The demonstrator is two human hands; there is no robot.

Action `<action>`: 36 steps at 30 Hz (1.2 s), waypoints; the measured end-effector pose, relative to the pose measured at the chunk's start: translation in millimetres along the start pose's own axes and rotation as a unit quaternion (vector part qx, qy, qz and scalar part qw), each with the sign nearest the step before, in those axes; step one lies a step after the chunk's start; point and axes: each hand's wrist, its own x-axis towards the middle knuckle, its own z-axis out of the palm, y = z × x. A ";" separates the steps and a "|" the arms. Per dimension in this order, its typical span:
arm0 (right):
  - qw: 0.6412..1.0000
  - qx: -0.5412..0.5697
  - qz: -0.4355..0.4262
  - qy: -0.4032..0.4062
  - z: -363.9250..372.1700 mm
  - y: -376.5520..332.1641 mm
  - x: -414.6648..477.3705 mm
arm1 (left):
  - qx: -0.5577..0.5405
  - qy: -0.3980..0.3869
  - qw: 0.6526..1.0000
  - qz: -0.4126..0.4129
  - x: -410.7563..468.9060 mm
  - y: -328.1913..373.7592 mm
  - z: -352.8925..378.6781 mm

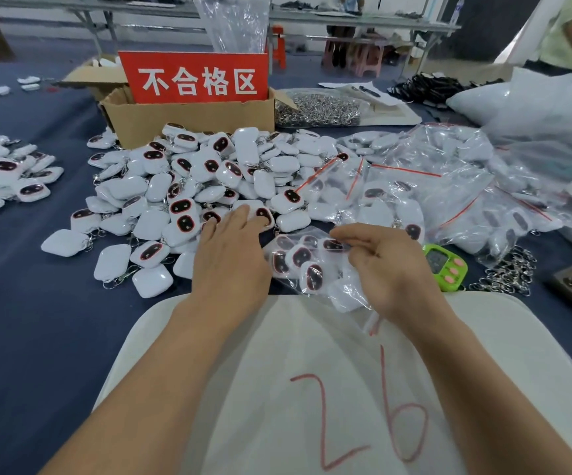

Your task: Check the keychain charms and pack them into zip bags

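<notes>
Filling a zip bag (307, 269) with keychain charms, a person is working at a dark blue worktop (20, 320) with both hands apart. The right hand (391, 269) is pinching one edge of the clear bag between curled fingers and thumb. The bag is lying between the two hands, with several white charms with dark, red-rimmed faces showing through the plastic. Its red-striped end is trailing below the right wrist onto a white cloth (277, 389) marked "26".

The left hand (229, 255), fingers straight, is resting on the near edge of the loose pile of charms (209, 173), which is spreading ahead of it and off to its left.

By the look of it, the bag is partly filled and another charm is being picked out. The next move calls for the left hand to close on a single charm and check its face. It then has to carry the charm across to the bag's mouth, which the right hand will need to hold open.

Just to the right of the right hand a green timer (444, 265) is sitting. Ahead of that hand, filled bags (449, 186) are heaping up. Beyond the pile, a cardboard box (192, 121) is carrying a red sign (195, 77).
</notes>
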 end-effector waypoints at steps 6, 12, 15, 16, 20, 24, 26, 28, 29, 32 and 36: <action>0.997 0.038 0.001 0.069 -4.1 -5.7 -2.6 | 0.002 -0.043 0.999 0.026 1.4 -2.5 -2.0; 0.996 0.052 -0.013 0.069 -3.8 -12.3 -6.1 | 0.050 -0.002 0.999 0.021 3.0 -3.2 -5.4; 0.996 0.048 -0.009 0.069 -2.2 -11.8 -5.8 | 0.054 -0.002 0.998 0.027 1.9 -3.1 -5.9; 0.996 0.051 -0.007 0.069 -1.8 -11.1 -5.3 | 0.050 0.013 0.998 0.026 1.7 -2.3 -6.5; 0.994 0.072 -0.017 0.076 -2.6 -10.8 -6.6 | -0.033 0.177 0.984 0.010 -0.9 6.5 -12.1; 0.980 0.181 -0.008 0.085 -3.6 -15.9 -6.9 | -0.107 0.325 0.932 0.117 -9.3 22.4 -12.9; 0.961 0.274 0.011 0.030 -1.9 -22.8 -8.8 | -0.117 0.330 0.917 0.189 -12.5 31.8 -9.1; 0.949 0.313 0.028 -0.015 1.2 -25.9 -10.7 | -0.143 0.286 0.914 0.251 -14.8 38.6 -5.7; 0.949 0.314 0.031 -0.026 2.3 -26.6 -11.2 | -0.162 0.257 0.915 0.265 -16.4 41.1 -4.7; 0.939 0.339 0.036 -0.049 0.8 -24.2 -10.6 | -0.271 0.159 0.939 0.142 -22.4 46.8 -8.9; 0.910 0.397 0.040 -0.111 -2.9 -22.0 -9.3 | -0.364 0.104 0.925 -0.002 -20.1 44.6 -13.4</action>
